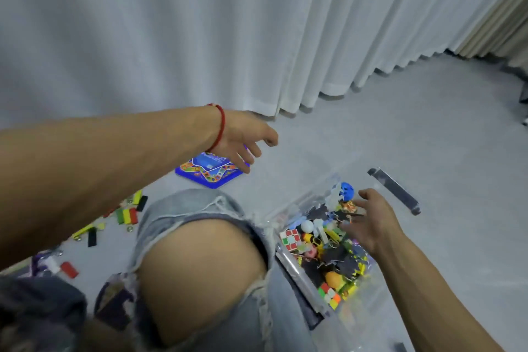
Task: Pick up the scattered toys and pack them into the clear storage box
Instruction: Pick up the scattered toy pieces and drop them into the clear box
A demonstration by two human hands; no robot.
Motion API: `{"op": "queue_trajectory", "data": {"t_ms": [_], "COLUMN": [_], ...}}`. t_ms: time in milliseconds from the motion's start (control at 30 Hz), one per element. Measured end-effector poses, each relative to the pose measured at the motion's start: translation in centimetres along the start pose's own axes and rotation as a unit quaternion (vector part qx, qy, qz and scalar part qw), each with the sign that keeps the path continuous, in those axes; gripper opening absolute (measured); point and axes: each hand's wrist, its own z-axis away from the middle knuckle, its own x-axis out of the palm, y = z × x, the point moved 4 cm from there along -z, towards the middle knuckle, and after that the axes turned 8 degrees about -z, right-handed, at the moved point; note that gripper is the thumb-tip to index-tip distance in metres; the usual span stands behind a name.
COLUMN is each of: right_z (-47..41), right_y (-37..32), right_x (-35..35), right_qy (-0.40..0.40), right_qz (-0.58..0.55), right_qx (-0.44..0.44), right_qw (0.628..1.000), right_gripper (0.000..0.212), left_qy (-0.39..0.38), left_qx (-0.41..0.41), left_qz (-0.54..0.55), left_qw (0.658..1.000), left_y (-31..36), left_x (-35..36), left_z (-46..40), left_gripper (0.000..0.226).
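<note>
The box (311, 288) at five o'clock is heaped, so pressing in the board (210, 173) at eleven could likely spill toys. It holds two cubes (291, 238), a blue ball (346, 190) and jumbled pieces; blocks (127, 216) lie loose at nine. The left hand (243, 137) hangs open over the board, and the right hand (368, 223), fingers spread, holds nothing.

Clear storage box (297, 271) on the grey floor, open, heaped with toys
Puzzle cubes, balls, dark cut-outs inside; coloured blocks (127, 216) and a blue game board (210, 173) lie scattered outside it
</note>
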Motion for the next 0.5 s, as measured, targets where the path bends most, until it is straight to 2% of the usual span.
{"op": "queue_trajectory", "data": {"t_ms": [67,167,200,267,333,367,467,500], "right_z": [-0.9,-1.9,-2.0,-2.6,-4.3,-5.5,-9.4,-11.1], "right_y": [1.1,3.8,5.1,7.9,10.6,11.9,15.0,16.0], "right_x": [3.6,12.2,15.6,22.4,28.7,31.8,39.7,42.0], "right_qy": [-0.019,-0.118,-0.163,-0.249,-0.306,-0.328,-0.36,-0.36], "right_qz": [0.066,0.168,0.206,0.307,0.429,0.497,0.678,0.712], "right_qx": [-0.035,-0.056,-0.053,-0.061,-0.104,-0.141,-0.254,-0.274], "right_qw": [0.997,0.977,0.963,0.917,0.844,0.791,0.588,0.537], "right_gripper": [0.031,0.022,0.022,0.022,0.026,0.028,0.039,0.044], "left_qy": [0.069,0.184,0.228,0.294,0.289,0.277,0.27,0.272], "left_qx": [-0.014,-0.052,-0.064,-0.075,-0.045,-0.022,0.047,0.071], "left_qz": [0.021,0.029,-0.018,-0.223,-0.391,-0.432,-0.51,-0.541], "left_qw": [0.997,0.981,0.971,0.926,0.873,0.858,0.815,0.793], "left_y": [-4.8,-13.2,-16.0,-21.0,-25.1,-26.9,-29.6,-29.9], "left_x": [-5.2,-11.9,-13.7,-16.6,-18.0,-18.3,-18.6,-18.7], "left_z": [0.4,1.2,1.3,1.5,0.3,-0.7,-5.0,-6.8], "left_gripper": [0.033,0.02,0.018,0.025,0.043,0.051,0.059,0.061]}}
